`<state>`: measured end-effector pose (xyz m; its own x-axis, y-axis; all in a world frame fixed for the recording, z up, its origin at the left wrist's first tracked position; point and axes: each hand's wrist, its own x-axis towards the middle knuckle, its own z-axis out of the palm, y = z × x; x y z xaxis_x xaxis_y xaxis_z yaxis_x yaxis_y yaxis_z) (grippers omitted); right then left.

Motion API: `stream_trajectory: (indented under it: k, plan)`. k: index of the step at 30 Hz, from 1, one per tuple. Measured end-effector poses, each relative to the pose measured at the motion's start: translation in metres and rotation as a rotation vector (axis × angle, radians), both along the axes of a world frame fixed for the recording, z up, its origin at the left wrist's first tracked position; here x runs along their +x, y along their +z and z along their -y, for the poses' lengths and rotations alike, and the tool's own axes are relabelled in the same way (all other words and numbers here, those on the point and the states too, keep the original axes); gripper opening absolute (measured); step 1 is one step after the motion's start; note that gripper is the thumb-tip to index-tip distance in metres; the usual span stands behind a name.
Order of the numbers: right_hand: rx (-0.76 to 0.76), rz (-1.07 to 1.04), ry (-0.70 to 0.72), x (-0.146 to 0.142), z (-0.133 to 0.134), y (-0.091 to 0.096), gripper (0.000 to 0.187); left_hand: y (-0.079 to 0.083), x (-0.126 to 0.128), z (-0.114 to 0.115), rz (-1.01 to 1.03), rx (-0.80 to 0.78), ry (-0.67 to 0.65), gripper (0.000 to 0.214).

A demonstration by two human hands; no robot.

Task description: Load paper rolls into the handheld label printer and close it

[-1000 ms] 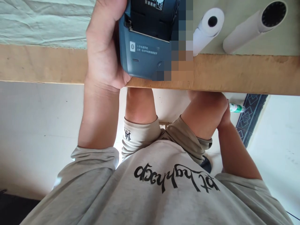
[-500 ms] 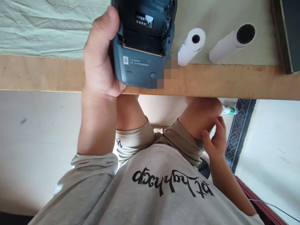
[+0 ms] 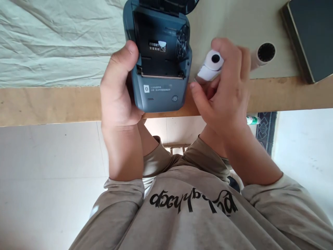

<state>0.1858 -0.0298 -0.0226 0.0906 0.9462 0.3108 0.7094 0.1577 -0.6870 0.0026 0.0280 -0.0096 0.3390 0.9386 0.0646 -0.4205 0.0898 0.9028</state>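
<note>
Slate-blue plastic fills your left grip (image 3: 118, 83), which is closed on the side of a handheld device (image 3: 158, 105) at twelve o'clock in your view, over the front edge of the worktop (image 3: 221, 21). Now take the device as the clock's centre. Its black lid (image 3: 169, 4) stands raised at twelve, partly cut off; below it lies the open compartment, with a power button (image 3: 175, 98) at five.

At three, just beside the device, a small white roll (image 3: 208, 71) appears to stand on end. Your right grip (image 3: 230, 90) is open around it, thumb spread from the fingers; whether they touch the roll, you cannot tell. Beyond that hand, also at three, is a second roll (image 3: 256, 61) with a wide dark core, partly hidden by your fingers. Farthest out at three rests a dark slab (image 3: 312, 38).

Creased pale green cloth (image 3: 59, 41) lies at nine. Below the worktop, a green-and-white bottle (image 3: 252, 120) shows at four, and your printed shirt (image 3: 187, 215) at six.
</note>
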Motion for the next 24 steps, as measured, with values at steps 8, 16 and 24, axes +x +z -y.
stream_trajectory:
  k: [8, 16, 24]
  plan:
    - [0.172, -0.146, -0.003, -0.001, 0.0, -0.025, 0.042, 0.009, -0.007, -0.006, -0.006, -0.068, -0.034, 0.035]
    - [0.155, 0.004, 0.092, -0.004, 0.0, -0.016, 0.029, 0.011, 0.003, 0.003, 0.089, -0.127, 0.047, 0.042]
    - [0.242, -0.325, 0.117, 0.004, 0.002, -0.031, 0.055, 0.009, -0.001, 0.003, 0.144, -0.123, 0.013, 0.045]
